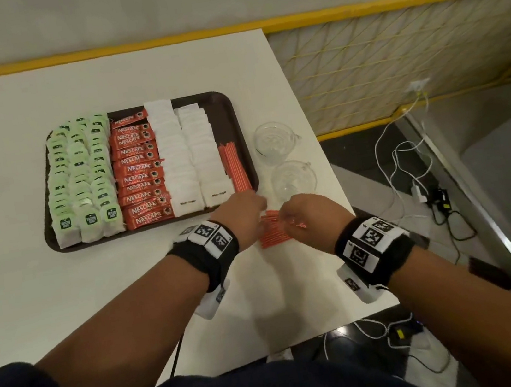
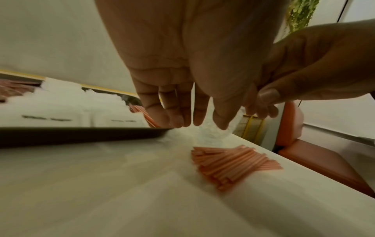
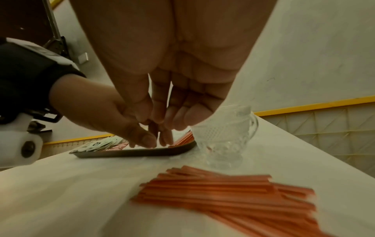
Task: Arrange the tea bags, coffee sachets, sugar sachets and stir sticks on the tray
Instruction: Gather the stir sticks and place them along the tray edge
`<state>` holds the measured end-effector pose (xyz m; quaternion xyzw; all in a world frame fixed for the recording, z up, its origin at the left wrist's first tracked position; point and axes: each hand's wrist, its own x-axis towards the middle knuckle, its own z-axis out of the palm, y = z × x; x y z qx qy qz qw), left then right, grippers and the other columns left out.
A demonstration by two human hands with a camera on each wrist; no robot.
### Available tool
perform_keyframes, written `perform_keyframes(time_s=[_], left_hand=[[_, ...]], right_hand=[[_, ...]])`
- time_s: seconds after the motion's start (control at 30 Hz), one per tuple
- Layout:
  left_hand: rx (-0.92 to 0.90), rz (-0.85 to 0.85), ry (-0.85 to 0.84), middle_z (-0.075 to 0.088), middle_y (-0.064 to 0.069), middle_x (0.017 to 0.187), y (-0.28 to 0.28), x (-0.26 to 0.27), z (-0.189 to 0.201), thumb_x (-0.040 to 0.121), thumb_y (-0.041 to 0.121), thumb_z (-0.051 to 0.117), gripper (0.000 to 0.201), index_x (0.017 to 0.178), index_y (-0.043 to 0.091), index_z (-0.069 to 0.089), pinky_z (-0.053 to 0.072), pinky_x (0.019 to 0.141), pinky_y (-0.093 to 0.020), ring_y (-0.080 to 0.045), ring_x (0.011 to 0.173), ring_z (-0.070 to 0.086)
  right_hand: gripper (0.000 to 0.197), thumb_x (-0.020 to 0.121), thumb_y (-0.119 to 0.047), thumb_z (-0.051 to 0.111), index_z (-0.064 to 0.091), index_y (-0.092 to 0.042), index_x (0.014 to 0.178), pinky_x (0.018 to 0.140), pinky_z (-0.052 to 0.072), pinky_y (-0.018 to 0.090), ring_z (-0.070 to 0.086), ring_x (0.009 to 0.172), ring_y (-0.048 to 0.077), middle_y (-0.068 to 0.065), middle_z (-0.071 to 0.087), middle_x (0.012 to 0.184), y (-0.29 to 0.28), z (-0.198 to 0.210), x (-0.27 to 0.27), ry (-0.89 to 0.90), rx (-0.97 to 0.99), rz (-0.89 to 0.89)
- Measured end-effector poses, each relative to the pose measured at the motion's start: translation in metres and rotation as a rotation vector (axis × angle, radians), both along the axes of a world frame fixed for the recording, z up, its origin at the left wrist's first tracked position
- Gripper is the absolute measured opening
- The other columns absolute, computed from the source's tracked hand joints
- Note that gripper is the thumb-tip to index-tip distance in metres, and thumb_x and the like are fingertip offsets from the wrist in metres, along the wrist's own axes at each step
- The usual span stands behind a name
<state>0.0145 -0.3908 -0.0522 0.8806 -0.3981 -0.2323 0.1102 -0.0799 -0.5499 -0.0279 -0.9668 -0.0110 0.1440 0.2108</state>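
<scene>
The dark tray point(image 1: 233, 120) holds rows of green tea bags point(image 1: 79, 179), red coffee sachets point(image 1: 139, 170) and white sugar sachets point(image 1: 192, 156). A strip of orange stir sticks point(image 1: 235, 169) lies along its right side. A loose pile of stir sticks point(image 1: 273, 235) point(image 2: 233, 163) point(image 3: 233, 197) rests on the table in front of the tray's near right corner. My left hand point(image 1: 260, 204) point(image 2: 198, 125) hovers over that corner, fingers hanging straight and holding nothing. My right hand point(image 1: 284, 218) point(image 3: 160, 120) hovers above the pile, fingertips curled against the thumb, with no stick visible between them.
Two clear glass cups point(image 1: 274, 142) point(image 1: 293, 179) stand on the white table right of the tray, the nearer one just beyond my hands point(image 3: 223, 141). The table's right edge point(image 1: 348, 199) is close to the pile. Cables lie on the floor at the right.
</scene>
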Motion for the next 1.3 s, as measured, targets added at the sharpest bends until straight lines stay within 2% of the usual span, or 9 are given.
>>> perform_keyframes(time_s=[0.07,0.13,0.23,0.33,0.43,0.53,0.8,1.07,1.3], left_hand=[[0.004,-0.029,-0.022,0.054,-0.007,0.112,-0.011,-0.011,-0.006,0.09,0.039,0.062,0.037,0.116,0.012,0.059,0.045,0.085,-0.035,-0.026,0.105,0.054],[0.024,-0.056,-0.053,0.052,-0.007,0.113,-0.018,-0.02,-0.014,0.085,0.044,0.066,0.044,0.114,0.012,0.057,0.045,0.085,-0.035,-0.026,0.105,0.052],[0.099,-0.032,-0.09,0.048,-0.007,0.122,-0.023,-0.03,-0.024,0.08,0.051,0.069,0.061,0.123,0.012,0.05,0.048,0.09,-0.041,-0.026,0.113,0.047],[0.143,-0.019,-0.137,0.046,-0.007,0.128,-0.029,-0.032,-0.03,0.079,0.056,0.069,0.07,0.129,0.013,0.045,0.049,0.092,-0.043,-0.026,0.116,0.046],[0.156,-0.02,-0.149,0.047,-0.006,0.129,-0.033,-0.03,-0.033,0.08,0.053,0.07,0.069,0.131,0.015,0.045,0.049,0.092,-0.043,-0.025,0.116,0.046],[0.165,-0.034,-0.165,0.049,-0.004,0.125,-0.038,-0.029,-0.031,0.083,0.046,0.068,0.057,0.127,0.017,0.048,0.049,0.09,-0.043,-0.026,0.113,0.048],[0.201,-0.047,-0.181,0.056,-0.002,0.113,-0.049,-0.029,-0.033,0.093,0.028,0.055,0.02,0.111,0.019,0.056,0.045,0.079,-0.039,-0.026,0.101,0.053],[0.244,-0.117,-0.235,0.054,-0.004,0.118,-0.049,-0.032,-0.04,0.096,0.024,0.051,0.025,0.12,0.017,0.052,0.042,0.08,-0.038,-0.026,0.109,0.051],[0.211,-0.167,-0.265,0.057,-0.006,0.115,-0.048,-0.033,-0.038,0.098,0.023,0.048,0.024,0.121,0.015,0.049,0.041,0.077,-0.036,-0.028,0.103,0.055]], right_hand=[[0.023,0.093,-0.027,0.056,0.066,-0.013,0.109,0.079,0.046,0.034,0.06,0.09,0.025,0.009,0.063,0.097,-0.003,-0.007,-0.009,0.04,-0.032,-0.009],[0.025,0.092,-0.026,0.054,0.064,-0.013,0.11,0.081,0.048,0.038,0.06,0.093,0.03,0.012,0.063,0.1,-0.008,-0.016,-0.017,0.083,-0.094,-0.061],[0.03,0.089,-0.03,0.057,0.058,-0.014,0.115,0.087,0.047,0.04,0.053,0.104,0.028,0.008,0.056,0.11,-0.018,-0.028,-0.027,0.087,-0.202,-0.142],[0.045,0.085,-0.035,0.063,0.05,-0.015,0.123,0.095,0.044,0.041,0.047,0.116,0.027,0.006,0.049,0.126,-0.024,-0.035,-0.029,0.082,-0.243,-0.137],[0.051,0.084,-0.026,0.063,0.045,-0.014,0.13,0.099,0.04,0.042,0.042,0.126,0.027,0.006,0.045,0.134,-0.029,-0.042,-0.022,0.131,-0.244,-0.095],[0.04,0.081,-0.013,0.057,0.049,-0.015,0.121,0.092,0.041,0.041,0.047,0.115,0.027,0.005,0.048,0.122,-0.03,-0.045,-0.014,0.158,-0.263,-0.072],[0.029,0.085,-0.019,0.057,0.052,-0.016,0.113,0.086,0.039,0.039,0.049,0.109,0.027,0.006,0.057,0.114,-0.024,-0.047,-0.002,0.201,-0.347,-0.046],[0.03,0.084,-0.02,0.06,0.055,-0.012,0.113,0.084,0.044,0.038,0.048,0.109,0.027,0.008,0.052,0.114,-0.019,-0.055,-0.004,0.211,-0.293,-0.107],[0.03,0.084,-0.021,0.061,0.049,-0.014,0.111,0.08,0.043,0.036,0.057,0.102,0.029,0.008,0.058,0.11,-0.018,-0.06,-0.006,0.194,-0.272,-0.13]])
